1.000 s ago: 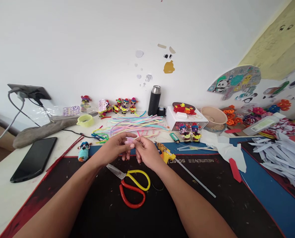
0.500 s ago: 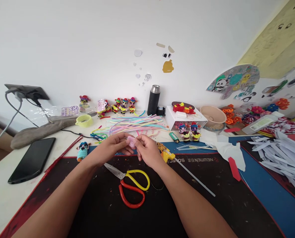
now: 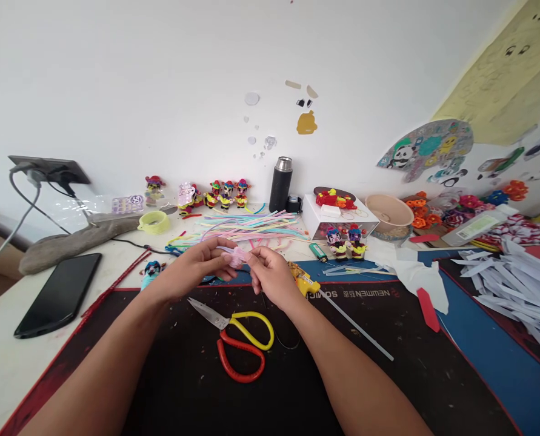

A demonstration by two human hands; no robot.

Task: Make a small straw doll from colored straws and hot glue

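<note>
Between my two hands is a pale pink-lilac pipe cleaner (image 3: 237, 257), bent into a small bundle; a lilac strand of it seems to rise behind my left fingers. My left hand (image 3: 208, 265) pinches the bundle from the left with thumb and fingers. From the other side my right hand (image 3: 270, 272) grips its edge, thumb against index finger. Below them on the black mat lie scissors (image 3: 226, 324) with one yellow and one red handle, blades parted. A small turquoise figure (image 3: 150, 274) stands beside my left wrist, partly covered by it.
Loose pastel pipe cleaners (image 3: 256, 225) spread behind my hands. A yellow glue gun (image 3: 303, 281) with a long glue stick lies by my right wrist. Further out are a black flask (image 3: 280, 184), a white box (image 3: 317, 223), a phone (image 3: 60, 293) and paper strips (image 3: 515, 290).
The pink-lilac bundle has turned in my fingers, from a flat round face toward me to a more edge-on view. My left hand has shifted slightly; the scissors stay put.
</note>
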